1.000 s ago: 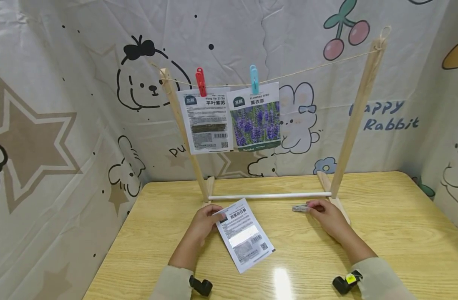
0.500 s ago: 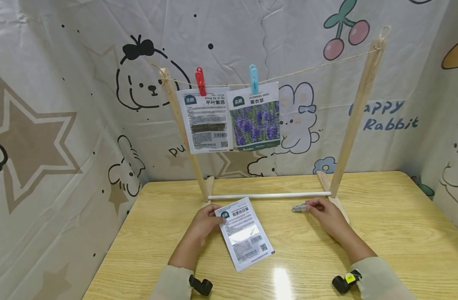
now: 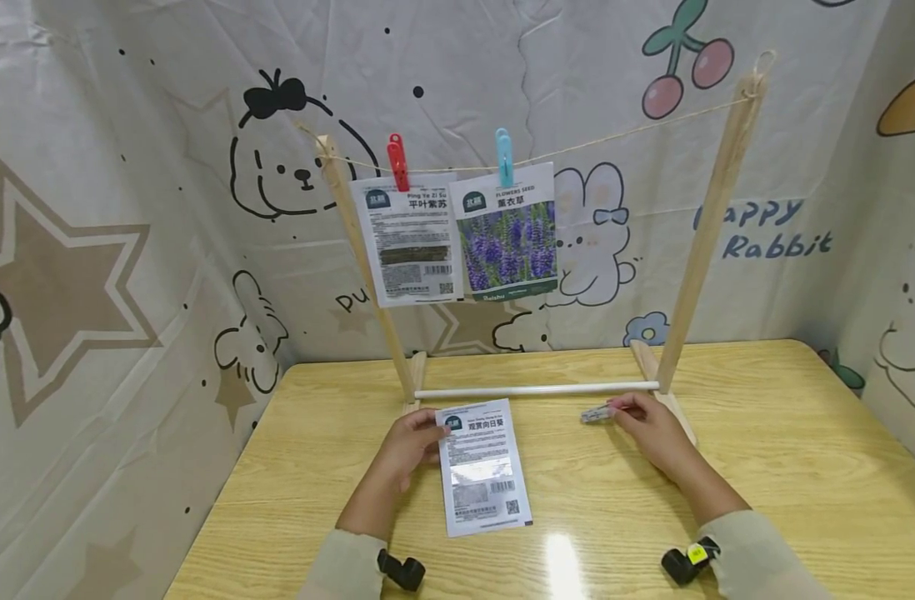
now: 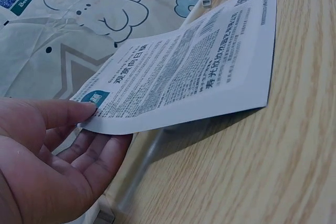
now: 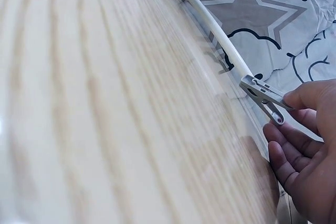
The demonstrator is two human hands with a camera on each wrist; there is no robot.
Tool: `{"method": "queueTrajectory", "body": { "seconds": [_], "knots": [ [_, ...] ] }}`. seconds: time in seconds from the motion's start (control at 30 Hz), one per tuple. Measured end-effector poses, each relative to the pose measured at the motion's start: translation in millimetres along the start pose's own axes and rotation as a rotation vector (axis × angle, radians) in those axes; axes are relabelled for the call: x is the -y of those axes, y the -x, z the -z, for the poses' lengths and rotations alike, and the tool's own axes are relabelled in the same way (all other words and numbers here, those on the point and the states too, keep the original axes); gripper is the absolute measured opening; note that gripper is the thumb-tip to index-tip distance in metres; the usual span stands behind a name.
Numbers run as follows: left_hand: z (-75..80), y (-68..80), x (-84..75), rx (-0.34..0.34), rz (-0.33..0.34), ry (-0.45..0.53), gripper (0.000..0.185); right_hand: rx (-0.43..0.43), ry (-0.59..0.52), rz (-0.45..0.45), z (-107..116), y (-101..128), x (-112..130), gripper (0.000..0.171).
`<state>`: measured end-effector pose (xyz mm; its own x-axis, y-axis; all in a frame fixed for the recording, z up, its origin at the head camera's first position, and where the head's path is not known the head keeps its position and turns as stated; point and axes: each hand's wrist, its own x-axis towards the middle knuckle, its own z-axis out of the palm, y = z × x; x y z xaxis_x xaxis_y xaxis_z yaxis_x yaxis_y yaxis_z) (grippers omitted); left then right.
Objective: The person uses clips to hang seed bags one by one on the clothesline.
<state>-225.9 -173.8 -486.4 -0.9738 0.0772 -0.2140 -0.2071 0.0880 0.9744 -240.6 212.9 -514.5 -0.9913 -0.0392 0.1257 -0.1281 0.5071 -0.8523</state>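
Note:
My left hand pinches a white seed packet by its upper left corner, thumb on the printed face. In the left wrist view the packet tilts over the wood, its near edge raised. At the right, my right hand holds a grey clothespin between thumb and fingers, just in front of the white rod. The right wrist view shows the clothespin gripped at its handle end. Two more seed packets hang from the string: a text-covered one under a red clothespin, and a purple-flower one under a blue clothespin.
A twine line runs between a left wooden post and a taller right post. A white rod joins their feet low over the wooden table. A printed cloth hangs behind.
The packet in my left hand has turned clockwise, its lower end swinging left, so it stands more upright in the head view. My right hand keeps the clothespin in nearly the same spot.

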Motion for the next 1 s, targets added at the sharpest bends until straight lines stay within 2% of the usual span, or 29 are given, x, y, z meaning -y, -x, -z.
{"method": "queueTrajectory", "body": {
  "seconds": [0.3, 0.43, 0.7, 1.0],
  "knots": [
    [1.8, -0.8, 0.9, 0.062, -0.008, 0.006, 0.046, 0.019, -0.019, -0.023, 2.1, -0.7, 3.9, 0.023],
    [2.2, -0.7, 0.5, 0.084, -0.013, 0.016, 0.047, 0.023, -0.061, -0.028, 3.2, -0.1, 5.9, 0.024],
    [2.4, 0.3, -2.3, 0.056, -0.04, 0.013, 0.04, -0.004, -0.127, -0.009, 3.0, -1.0, 4.8, 0.028],
    [0.2, 1.6, -4.7, 0.007, -0.047, 0.068, 0.038, -0.012, -0.185, 0.005, 5.7, -0.1, 10.0, 0.03]
  ]
}}
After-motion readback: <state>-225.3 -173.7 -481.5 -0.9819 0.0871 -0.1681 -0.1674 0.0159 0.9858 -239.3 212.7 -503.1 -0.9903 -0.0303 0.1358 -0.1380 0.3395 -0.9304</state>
